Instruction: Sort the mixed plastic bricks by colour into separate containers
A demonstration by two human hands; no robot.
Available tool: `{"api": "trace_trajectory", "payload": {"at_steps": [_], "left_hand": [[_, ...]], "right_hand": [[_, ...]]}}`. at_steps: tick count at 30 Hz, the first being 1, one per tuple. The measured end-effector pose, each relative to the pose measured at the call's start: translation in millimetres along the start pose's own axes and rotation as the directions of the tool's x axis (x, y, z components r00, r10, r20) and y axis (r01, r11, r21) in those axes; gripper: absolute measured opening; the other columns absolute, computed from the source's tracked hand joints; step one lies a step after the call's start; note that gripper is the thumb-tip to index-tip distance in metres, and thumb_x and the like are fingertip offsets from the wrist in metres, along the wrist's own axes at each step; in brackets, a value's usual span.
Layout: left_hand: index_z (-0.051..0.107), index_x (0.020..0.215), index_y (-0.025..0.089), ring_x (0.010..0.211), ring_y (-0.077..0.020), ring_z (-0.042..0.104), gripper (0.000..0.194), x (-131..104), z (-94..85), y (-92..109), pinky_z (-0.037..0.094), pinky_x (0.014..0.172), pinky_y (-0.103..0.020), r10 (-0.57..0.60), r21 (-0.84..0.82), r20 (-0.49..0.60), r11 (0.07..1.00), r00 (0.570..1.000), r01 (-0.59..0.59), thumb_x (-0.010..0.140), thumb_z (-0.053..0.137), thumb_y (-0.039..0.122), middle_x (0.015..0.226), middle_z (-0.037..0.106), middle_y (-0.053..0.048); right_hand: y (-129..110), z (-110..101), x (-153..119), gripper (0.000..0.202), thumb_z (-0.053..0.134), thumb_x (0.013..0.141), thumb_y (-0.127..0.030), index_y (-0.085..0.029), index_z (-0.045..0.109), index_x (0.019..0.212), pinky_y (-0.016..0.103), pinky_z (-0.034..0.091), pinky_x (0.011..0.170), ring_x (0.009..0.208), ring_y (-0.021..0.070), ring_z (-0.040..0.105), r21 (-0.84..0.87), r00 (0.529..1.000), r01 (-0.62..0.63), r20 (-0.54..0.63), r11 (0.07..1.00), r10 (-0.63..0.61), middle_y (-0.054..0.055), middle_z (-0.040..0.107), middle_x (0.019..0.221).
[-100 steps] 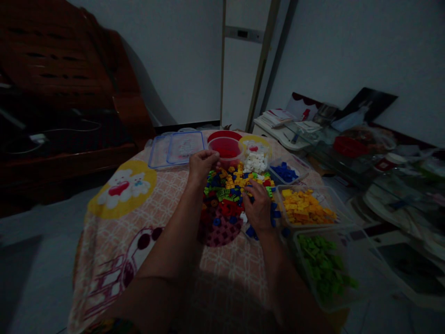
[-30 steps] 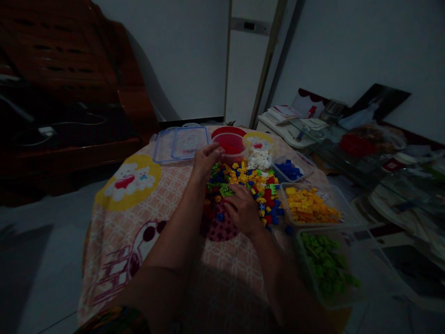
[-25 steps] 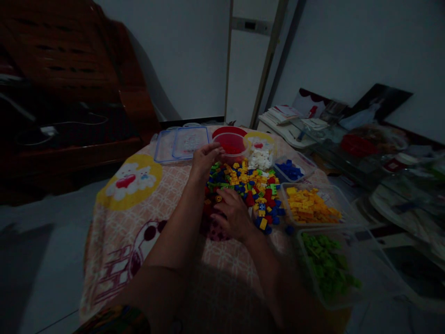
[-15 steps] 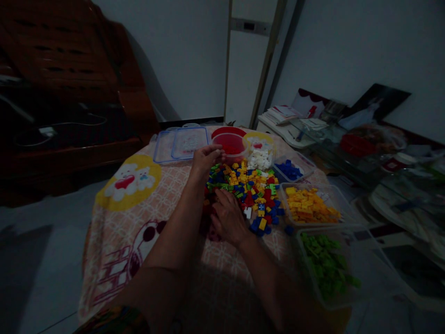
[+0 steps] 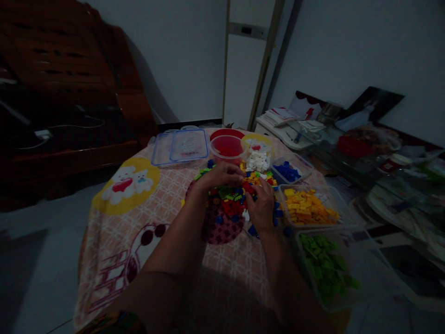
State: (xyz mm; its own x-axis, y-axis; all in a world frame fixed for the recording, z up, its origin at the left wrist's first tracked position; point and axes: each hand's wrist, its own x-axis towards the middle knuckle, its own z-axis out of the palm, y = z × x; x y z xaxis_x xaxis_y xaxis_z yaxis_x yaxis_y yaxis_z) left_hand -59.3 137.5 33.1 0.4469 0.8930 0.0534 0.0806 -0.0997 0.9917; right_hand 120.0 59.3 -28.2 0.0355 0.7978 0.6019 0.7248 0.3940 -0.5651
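Note:
A mixed pile of toy building blocks [image 5: 231,195] in yellow, green, red, blue and white lies in the middle of the cloth-covered table. Above its far side is my left hand [image 5: 222,176], fingers curled and drawn together; whatever they may hold is hidden. On the pile's right side, my right hand [image 5: 261,206] has its thumb and fingers around a red building block [image 5: 248,187]. The fingertips of both hands are close together. Behind them stands a round clear tub [image 5: 227,157] with red blocks in it, beside a heap of white blocks [image 5: 257,160].
Clear boxes on the right hold blue blocks [image 5: 287,171], yellow blocks [image 5: 309,206] and green blocks [image 5: 327,266]. Blue-rimmed lids [image 5: 189,144] lie at the back left. A cluttered glass table [image 5: 327,150] stands to the right, a wooden bench [image 5: 134,109] to the left.
My left hand has come down and right from beside the tub to over the pile. My right hand has moved right and taken hold of a red block, uncovering the pile's near left part.

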Motion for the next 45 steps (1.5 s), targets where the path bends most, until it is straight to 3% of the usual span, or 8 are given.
{"api": "trace_trajectory", "payload": {"at_steps": [6, 15, 19, 23, 25, 28, 34, 45], "left_hand": [[0.077, 0.078, 0.014, 0.05, -0.012, 0.059, 0.026, 2.5, 10.1, -5.0, 0.047, 0.05, -0.021, -0.036, 0.059, 0.086, 0.998, 0.996, 0.031, 0.062, 0.083, 0.033, 0.058, 0.068, -0.001], [0.078, 0.077, 0.013, 0.052, -0.0145, 0.063, 0.026, 4.0, 8.5, -8.5, 0.051, 0.053, -0.025, -0.096, -0.065, 0.116, 0.992, 0.989, 0.104, 0.059, 0.085, 0.031, 0.062, 0.071, -0.005], [0.076, 0.078, 0.013, 0.054, -0.0133, 0.061, 0.032, 6.7, 3.0, -11.2, 0.051, 0.056, -0.026, -0.043, -0.166, -0.131, 0.986, 0.99, 0.021, 0.058, 0.087, 0.036, 0.064, 0.071, -0.004], [0.073, 0.081, 0.013, 0.063, -0.0145, 0.066, 0.038, 10.0, -9.9, -18.0, 0.055, 0.068, -0.029, -0.018, -0.301, -0.532, 0.938, 0.847, -0.17, 0.057, 0.088, 0.037, 0.069, 0.071, -0.004], [0.072, 0.087, 0.012, 0.065, -0.0139, 0.066, 0.04, 12.2, -16.8, -22.3, 0.055, 0.071, -0.028, -0.022, -0.318, -0.631, 0.919, 0.775, -0.233, 0.057, 0.087, 0.035, 0.072, 0.072, -0.004], [0.071, 0.104, 0.011, 0.079, -0.0153, 0.069, 0.051, 16.6, -23.0, -28.2, 0.055, 0.077, -0.028, -0.004, -0.299, -0.678, 0.915, 0.735, -0.27, 0.059, 0.086, 0.031, 0.091, 0.076, -0.007], [0.069, 0.116, 0.012, 0.111, -0.0241, 0.068, 0.056, 20.2, -17.5, -27.9, 0.053, 0.095, -0.035, 0.033, -0.293, -0.662, 0.908, 0.749, -0.299, 0.063, 0.082, 0.028, 0.12, 0.072, -0.014], [0.073, 0.088, 0.013, 0.074, -0.0191, 0.07, 0.03, 11.4, -10.6, -15.8, 0.057, 0.082, -0.036, 0.008, -0.308, -0.558, 0.927, 0.83, -0.216, 0.063, 0.079, 0.027, 0.08, 0.074, -0.007]], "right_hand": [[7.8, 4.2, -1.6, 0.021, 0.061, 0.089, -0.023, -0.018, 0.07, 0.107, 0.058, 0.036, 0.115, 0.137, 0.0321, 0.045, 0.013, 1.0, 0.002, -0.015, 1.0, -0.002, 0.019, 0.056, 0.143], [5.9, 5.0, -1.9, 0.021, 0.062, 0.092, -0.027, -0.017, 0.071, 0.108, 0.053, 0.043, 0.11, 0.131, 0.0313, 0.052, -0.04, 0.997, 0.05, -0.051, 0.998, -0.052, 0.019, 0.06, 0.137], [4.1, 3.0, 1.6, 0.024, 0.058, 0.094, -0.03, -0.018, 0.071, 0.11, 0.052, 0.043, 0.111, 0.128, 0.0295, 0.055, -0.003, 0.995, 0.014, -0.102, 1.0, -0.015, 0.018, 0.063, 0.134], [6.9, -1.2, 4.9, 0.025, 0.055, 0.093, -0.026, -0.017, 0.073, 0.107, 0.051, 0.043, 0.111, 0.126, 0.0293, 0.057, 0.024, 0.99, -0.037, -0.138, 0.999, 0.04, 0.018, 0.065, 0.132], [9.9, -3.7, 6.2, 0.026, 0.052, 0.093, -0.024, -0.016, 0.074, 0.106, 0.051, 0.044, 0.11, 0.125, 0.0291, 0.058, 0.023, 0.986, -0.05, -0.161, 0.998, 0.053, 0.019, 0.065, 0.131], [15.2, -6.0, 8.1, 0.029, 0.049, 0.092, -0.021, -0.014, 0.074, 0.105, 0.05, 0.045, 0.108, 0.122, 0.029, 0.059, 0.0, 0.98, -0.047, -0.195, 0.999, 0.046, 0.02, 0.067, 0.128], [21.2, -6.3, 9.6, 0.031, 0.047, 0.088, -0.015, -0.019, 0.076, 0.096, 0.047, 0.046, 0.107, 0.119, 0.0259, 0.061, -0.036, 0.974, -0.051, -0.221, 0.998, 0.042, 0.014, 0.069, 0.124], [26.8, -11.7, 7.6, 0.032, 0.045, 0.089, -0.013, -0.016, 0.076, 0.097, 0.049, 0.044, 0.106, 0.116, 0.0286, 0.059, -0.124, 0.991, -0.077, -0.121, 0.989, 0.062, 0.017, 0.069, 0.122]]}}
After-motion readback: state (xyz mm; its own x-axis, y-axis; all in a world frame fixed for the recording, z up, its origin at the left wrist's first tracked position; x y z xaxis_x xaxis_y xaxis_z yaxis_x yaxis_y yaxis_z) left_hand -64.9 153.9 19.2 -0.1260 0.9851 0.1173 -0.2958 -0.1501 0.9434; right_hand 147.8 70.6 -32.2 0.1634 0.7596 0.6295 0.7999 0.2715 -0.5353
